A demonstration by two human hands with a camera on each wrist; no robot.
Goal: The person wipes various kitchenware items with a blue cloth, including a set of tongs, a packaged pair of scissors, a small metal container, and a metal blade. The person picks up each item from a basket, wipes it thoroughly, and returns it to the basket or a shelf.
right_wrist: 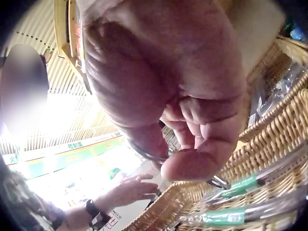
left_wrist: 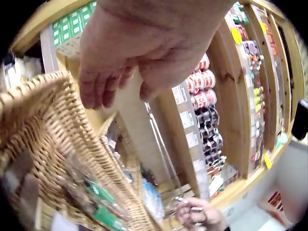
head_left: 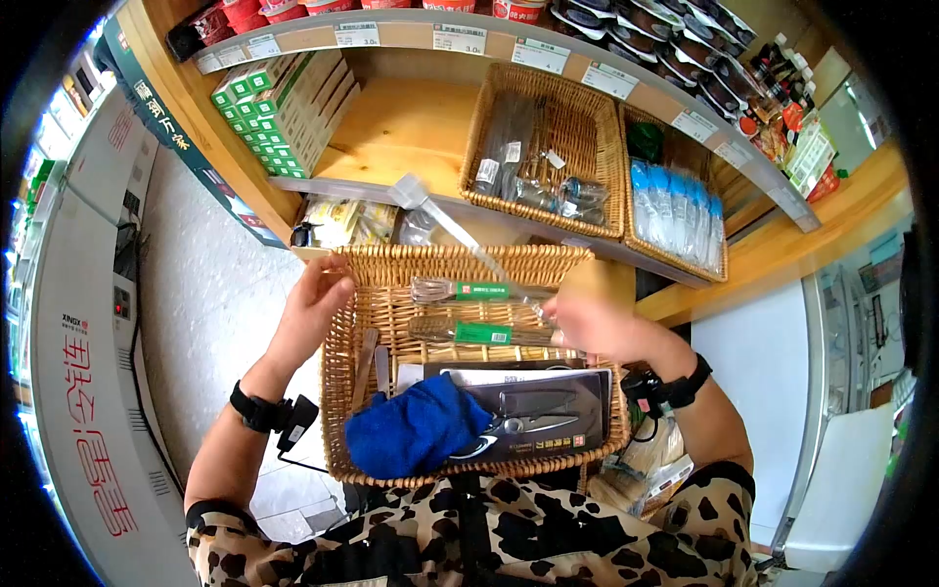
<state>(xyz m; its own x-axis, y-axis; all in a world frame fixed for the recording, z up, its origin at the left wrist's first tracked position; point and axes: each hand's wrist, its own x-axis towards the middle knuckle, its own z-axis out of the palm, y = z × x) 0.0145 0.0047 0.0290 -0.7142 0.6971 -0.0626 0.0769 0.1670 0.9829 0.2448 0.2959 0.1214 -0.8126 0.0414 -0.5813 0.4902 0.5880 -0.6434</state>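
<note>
R hand (head_left: 587, 323) pinched one end of a long clear pack (head_left: 460, 240), fingers tight on it. Pack stuck up over the basket (head_left: 391, 262) back rim. L hand (head_left: 313, 305) was at basket's left rim, fingers curled; can't tell if gripping. Prob. halfway: pack up & out, not put down yet. Other packs (head_left: 469, 311) lay inside basket.

The left hand (left_wrist: 144, 48) is hanging, fingers loosely curled, just above the basket (left_wrist: 53, 120) rim. Farther off, the right hand (left_wrist: 197, 216) is pinching a clear packet (left_wrist: 168, 163) before shelves (left_wrist: 187, 120) carrying cans (left_wrist: 202, 82).
</note>
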